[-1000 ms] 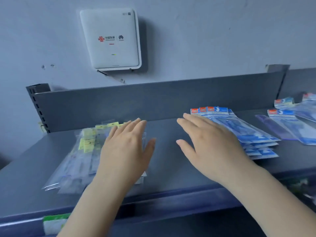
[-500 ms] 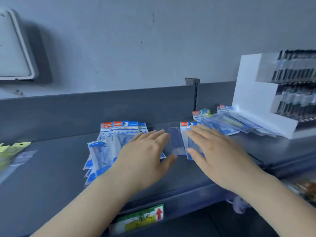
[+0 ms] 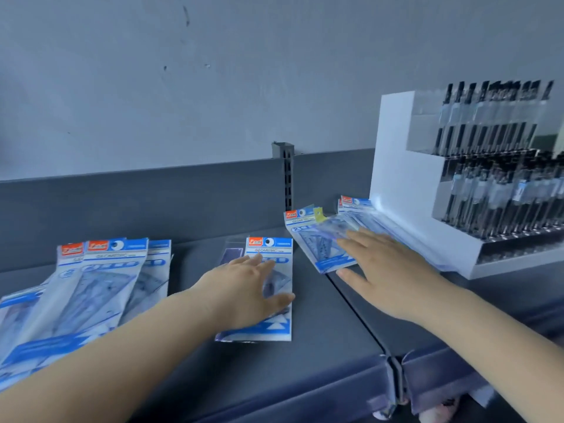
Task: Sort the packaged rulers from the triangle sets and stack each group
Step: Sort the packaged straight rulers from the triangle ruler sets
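Observation:
A fanned stack of blue-and-white triangle set packs (image 3: 91, 288) lies at the left of the grey shelf (image 3: 329, 346). One single triangle set pack (image 3: 274, 251) lies mid-shelf, with a clear packaged ruler (image 3: 231, 255) partly under its left side. My left hand (image 3: 244, 294) rests flat on that pack, fingers apart. A mixed pile of packs (image 3: 317, 239), one with a yellow tag, lies to the right. My right hand (image 3: 387, 276) lies open on that pile's near edge.
A white tiered display (image 3: 406, 184) full of black pens stands at the right on the shelf, touching the mixed pile. A grey back panel (image 3: 152, 203) and slotted upright (image 3: 287, 178) run behind. A seam (image 3: 357, 315) splits the two shelf boards.
The view has swung right, away from the left clear-pack pile and wall box. Both hands moved right: the left from the blue stack onto the single pack, the right onto the mixed pile.

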Tool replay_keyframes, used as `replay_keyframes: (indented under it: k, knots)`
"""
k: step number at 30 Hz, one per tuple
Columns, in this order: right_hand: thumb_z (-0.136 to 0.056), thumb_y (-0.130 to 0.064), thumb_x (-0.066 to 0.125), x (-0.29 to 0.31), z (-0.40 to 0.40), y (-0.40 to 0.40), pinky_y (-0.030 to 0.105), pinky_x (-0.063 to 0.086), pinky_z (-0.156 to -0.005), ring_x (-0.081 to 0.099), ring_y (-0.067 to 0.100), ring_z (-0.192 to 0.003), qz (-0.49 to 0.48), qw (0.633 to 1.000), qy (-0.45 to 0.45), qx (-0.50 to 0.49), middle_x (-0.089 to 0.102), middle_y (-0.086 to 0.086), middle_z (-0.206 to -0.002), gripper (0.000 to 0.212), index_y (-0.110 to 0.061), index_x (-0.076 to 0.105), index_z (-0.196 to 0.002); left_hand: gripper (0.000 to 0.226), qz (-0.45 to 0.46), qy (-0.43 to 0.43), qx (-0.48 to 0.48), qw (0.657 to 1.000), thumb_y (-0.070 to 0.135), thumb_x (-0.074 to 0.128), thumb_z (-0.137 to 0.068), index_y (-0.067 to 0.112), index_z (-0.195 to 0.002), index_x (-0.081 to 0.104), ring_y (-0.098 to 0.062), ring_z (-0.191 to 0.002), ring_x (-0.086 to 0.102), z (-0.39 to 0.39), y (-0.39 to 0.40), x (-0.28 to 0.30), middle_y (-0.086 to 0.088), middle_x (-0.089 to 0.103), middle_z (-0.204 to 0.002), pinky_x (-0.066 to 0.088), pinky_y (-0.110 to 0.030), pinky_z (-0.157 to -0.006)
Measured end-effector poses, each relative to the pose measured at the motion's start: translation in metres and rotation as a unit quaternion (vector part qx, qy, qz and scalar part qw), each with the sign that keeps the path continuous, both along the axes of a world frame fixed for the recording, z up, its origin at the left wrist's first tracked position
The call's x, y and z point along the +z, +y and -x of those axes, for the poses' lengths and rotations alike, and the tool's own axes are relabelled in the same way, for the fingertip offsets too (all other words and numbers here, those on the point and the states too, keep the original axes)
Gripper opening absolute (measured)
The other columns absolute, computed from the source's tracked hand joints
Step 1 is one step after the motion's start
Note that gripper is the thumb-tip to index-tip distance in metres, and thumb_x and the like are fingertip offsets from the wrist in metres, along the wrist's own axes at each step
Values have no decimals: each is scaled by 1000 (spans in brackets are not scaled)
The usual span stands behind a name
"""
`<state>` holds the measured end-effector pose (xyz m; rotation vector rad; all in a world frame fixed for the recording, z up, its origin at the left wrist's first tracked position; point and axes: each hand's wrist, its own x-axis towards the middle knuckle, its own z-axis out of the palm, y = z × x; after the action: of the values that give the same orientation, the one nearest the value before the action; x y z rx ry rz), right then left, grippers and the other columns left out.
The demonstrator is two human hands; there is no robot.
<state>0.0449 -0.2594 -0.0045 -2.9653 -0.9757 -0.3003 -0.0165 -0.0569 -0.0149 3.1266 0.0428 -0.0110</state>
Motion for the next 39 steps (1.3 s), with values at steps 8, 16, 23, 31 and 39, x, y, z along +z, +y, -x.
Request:
replay_keyframes:
  k: [8, 16, 23, 31, 39]
  knots:
    - [-94, -55, 19, -12, -51, -17, 44, 17, -114, 13, 34, -141, 40, 990, 36, -128, 11, 10, -155, 63, -20, 11, -146, 63, 23, -11, 12, 1000, 59, 18, -93, 32, -149, 6, -14, -146, -5, -31, -1, -24, 2, -1, -159, 5, -35, -119]
    - [-96, -50, 20, -11, -44, -15, 35, 19, -113, 13, 20, -142, 24, 998, 48, -32, 14, 0, -156, 59, -20, 12, -147, 78, 63, -30, 83, 994, 66, 24, -87, 26, -150, 1, -14, -146, -7, -33, -3, -24, 3, -1, -159, 0, -29, -116]
    - [-100, -32, 29, -10, -45, -14, 30, 23, -109, 24, 19, -138, 7, 1000, -4, -23, 28, 0, -149, 47, -18, 18, -143, 46, 135, -27, 122, 983, 71, 40, -75, 28, -91, 33, -12, -121, 36, -26, -2, -13, 11, 42, -105, 33, -26, -98]
    - [-93, -26, 47, -8, -44, -12, 27, 39, -86, 45, 19, -117, -77, 996, -13, -40, 48, -4, -124, 38, -21, 36, -129, 63, 183, -50, 127, 974, 54, 61, -79, 27, -131, 37, -11, -101, 48, -24, -10, -4, 11, 53, -108, 34, -21, -77]
    - [-89, -11, 53, -3, -42, -17, 22, 33, -68, 50, 15, -83, -292, 955, 51, -26, 54, -3, -100, 25, -16, 58, -113, 84, 290, -100, 126, 943, 35, 83, -64, 33, -134, 36, -6, -98, 49, -24, -5, -4, 18, 51, -104, 31, -17, -78]
